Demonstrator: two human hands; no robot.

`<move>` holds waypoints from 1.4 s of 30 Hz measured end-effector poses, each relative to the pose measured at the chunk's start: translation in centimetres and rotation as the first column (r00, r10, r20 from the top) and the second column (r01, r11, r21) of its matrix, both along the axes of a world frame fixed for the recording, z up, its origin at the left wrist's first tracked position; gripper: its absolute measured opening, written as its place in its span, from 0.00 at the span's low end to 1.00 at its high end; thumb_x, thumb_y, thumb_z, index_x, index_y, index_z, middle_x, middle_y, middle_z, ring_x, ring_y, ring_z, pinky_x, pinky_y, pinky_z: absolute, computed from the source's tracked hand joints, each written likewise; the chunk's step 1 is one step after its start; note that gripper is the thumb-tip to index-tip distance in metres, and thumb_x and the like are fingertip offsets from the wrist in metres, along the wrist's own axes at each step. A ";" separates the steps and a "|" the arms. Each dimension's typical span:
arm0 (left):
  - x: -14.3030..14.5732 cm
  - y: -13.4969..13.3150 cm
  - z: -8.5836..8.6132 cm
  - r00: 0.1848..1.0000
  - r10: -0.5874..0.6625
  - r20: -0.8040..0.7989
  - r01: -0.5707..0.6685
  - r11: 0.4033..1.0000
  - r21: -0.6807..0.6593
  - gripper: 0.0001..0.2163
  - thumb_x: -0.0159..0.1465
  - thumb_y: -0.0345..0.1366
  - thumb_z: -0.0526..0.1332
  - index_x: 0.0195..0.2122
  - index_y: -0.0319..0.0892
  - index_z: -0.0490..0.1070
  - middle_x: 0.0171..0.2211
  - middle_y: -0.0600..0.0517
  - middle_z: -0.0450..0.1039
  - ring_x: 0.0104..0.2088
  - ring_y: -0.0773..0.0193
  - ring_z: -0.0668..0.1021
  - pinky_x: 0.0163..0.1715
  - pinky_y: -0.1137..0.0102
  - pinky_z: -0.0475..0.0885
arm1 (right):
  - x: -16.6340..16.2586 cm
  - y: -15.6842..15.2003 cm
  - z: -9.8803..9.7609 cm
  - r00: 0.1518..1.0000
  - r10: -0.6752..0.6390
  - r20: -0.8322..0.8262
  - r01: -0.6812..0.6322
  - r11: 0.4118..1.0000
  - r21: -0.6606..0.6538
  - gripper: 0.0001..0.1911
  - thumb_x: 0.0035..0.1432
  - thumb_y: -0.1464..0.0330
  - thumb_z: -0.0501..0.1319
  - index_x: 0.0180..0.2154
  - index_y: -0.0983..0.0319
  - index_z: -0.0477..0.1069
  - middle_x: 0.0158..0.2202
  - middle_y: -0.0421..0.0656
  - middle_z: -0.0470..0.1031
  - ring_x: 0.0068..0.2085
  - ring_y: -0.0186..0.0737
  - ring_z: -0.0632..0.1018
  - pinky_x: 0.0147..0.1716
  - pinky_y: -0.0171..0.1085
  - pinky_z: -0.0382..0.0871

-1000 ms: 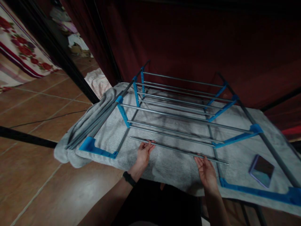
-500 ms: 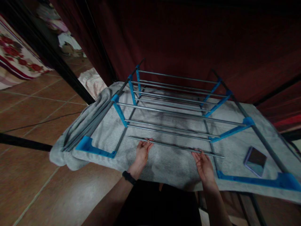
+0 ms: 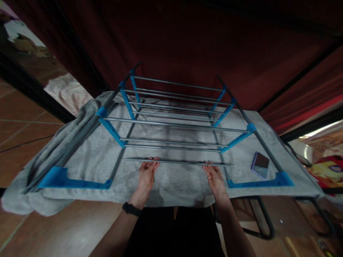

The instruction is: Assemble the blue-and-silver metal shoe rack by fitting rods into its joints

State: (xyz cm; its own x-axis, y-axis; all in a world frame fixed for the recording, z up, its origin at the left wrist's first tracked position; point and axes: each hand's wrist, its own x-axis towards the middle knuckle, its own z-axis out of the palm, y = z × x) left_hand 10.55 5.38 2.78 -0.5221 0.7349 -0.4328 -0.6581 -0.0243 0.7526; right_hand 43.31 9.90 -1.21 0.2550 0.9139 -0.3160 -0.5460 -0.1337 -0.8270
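Between my hands is a loose thin metal rod (image 3: 179, 162), held level near the front. My left hand (image 3: 146, 175) grips it left of its middle, and my right hand (image 3: 214, 178) pinches it toward its right end. Just beyond lies a partly assembled rack of grey metal tubes (image 3: 174, 124) with blue plastic brackets (image 3: 112, 132). Its front blue end pieces, one at the left (image 3: 75, 182) and one at the right (image 3: 259, 183), lie on either side of my hands with no rod joining them.
A grey blanket (image 3: 166, 178) covers the surface under the rack. A phone (image 3: 260, 165) lies on it at the right, inside the frame. Dark red curtains (image 3: 174, 43) hang behind. Black metal posts (image 3: 34, 89) stand at the left, above a tiled floor (image 3: 24, 132).
My view has swung to the right, so the rack appears farther left. Both hands still hold the rod, which now looks closer to level.
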 end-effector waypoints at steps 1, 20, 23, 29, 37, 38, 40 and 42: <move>0.0 0.1 0.0 1.000 0.005 -0.006 -0.005 1.000 -0.009 0.12 0.60 0.22 0.72 0.33 0.47 0.75 0.34 0.56 0.84 0.44 0.63 0.88 0.54 0.67 0.80 | 0.0 0.0 0.0 1.000 0.004 0.004 -0.005 1.000 0.008 0.19 0.42 0.64 0.85 0.32 0.53 0.78 0.34 0.35 0.83 0.42 0.41 0.86 0.57 0.48 0.84; -0.5 0.5 -0.4 0.994 0.007 -0.111 -0.014 0.998 -0.062 0.11 0.59 0.23 0.73 0.31 0.45 0.74 0.32 0.57 0.82 0.44 0.62 0.88 0.56 0.64 0.81 | -1.0 0.2 -0.1 1.000 0.006 -0.028 -0.004 0.998 0.065 0.18 0.45 0.66 0.81 0.36 0.50 0.76 0.34 0.34 0.81 0.41 0.44 0.84 0.55 0.50 0.83; -0.6 0.6 -0.5 0.988 -0.007 -0.155 -0.002 0.998 -0.061 0.13 0.59 0.24 0.74 0.30 0.46 0.72 0.30 0.59 0.81 0.45 0.61 0.88 0.57 0.62 0.81 | -1.2 0.0 0.0 0.999 0.010 -0.043 -0.006 0.997 0.078 0.16 0.48 0.66 0.79 0.36 0.50 0.77 0.35 0.34 0.82 0.42 0.41 0.85 0.55 0.47 0.83; -0.5 0.5 0.0 0.988 -0.016 -0.153 0.008 0.999 -0.052 0.13 0.55 0.25 0.76 0.29 0.47 0.73 0.29 0.59 0.80 0.43 0.61 0.87 0.56 0.62 0.81 | -1.3 -0.1 0.5 0.996 0.037 -0.080 -0.029 0.994 0.102 0.16 0.48 0.65 0.81 0.35 0.50 0.78 0.37 0.33 0.85 0.41 0.38 0.86 0.51 0.41 0.85; 0.1 0.3 1.4 0.996 0.025 -0.082 -0.030 0.997 -0.065 0.13 0.57 0.20 0.73 0.29 0.44 0.74 0.29 0.56 0.81 0.44 0.61 0.88 0.56 0.66 0.82 | -1.2 0.0 0.7 0.997 0.048 -0.067 -0.039 0.991 0.124 0.18 0.50 0.62 0.81 0.36 0.52 0.75 0.35 0.33 0.83 0.39 0.40 0.87 0.49 0.44 0.87; 0.2 0.3 1.5 0.996 0.029 -0.079 -0.035 0.997 -0.070 0.13 0.57 0.19 0.73 0.30 0.44 0.74 0.29 0.56 0.81 0.45 0.61 0.88 0.56 0.65 0.81 | -1.2 0.0 0.7 0.997 0.049 -0.067 -0.040 0.991 0.128 0.18 0.50 0.62 0.81 0.36 0.52 0.75 0.34 0.34 0.83 0.40 0.41 0.87 0.50 0.44 0.87; 0.2 0.3 1.6 0.997 0.036 -0.069 -0.041 0.996 -0.075 0.13 0.58 0.19 0.74 0.30 0.43 0.75 0.30 0.55 0.81 0.44 0.61 0.89 0.57 0.65 0.81 | -1.2 0.0 0.8 0.996 0.052 -0.067 -0.042 0.990 0.135 0.18 0.50 0.61 0.81 0.36 0.52 0.75 0.34 0.34 0.83 0.40 0.41 0.87 0.51 0.46 0.87; 0.2 0.3 1.7 0.997 0.040 -0.059 -0.044 0.996 -0.074 0.12 0.58 0.20 0.74 0.30 0.43 0.74 0.31 0.55 0.82 0.43 0.61 0.88 0.57 0.64 0.82 | -1.1 0.0 0.9 0.996 0.056 -0.067 -0.047 0.989 0.139 0.18 0.50 0.62 0.81 0.36 0.52 0.75 0.35 0.34 0.83 0.39 0.41 0.87 0.51 0.46 0.87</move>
State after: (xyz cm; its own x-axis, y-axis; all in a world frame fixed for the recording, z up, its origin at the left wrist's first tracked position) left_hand 10.79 5.70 4.48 -0.5775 0.6784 -0.4542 -0.6131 0.0070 0.7900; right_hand 42.16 9.92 -0.35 0.1879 0.9612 -0.2022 -0.5991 -0.0510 -0.7990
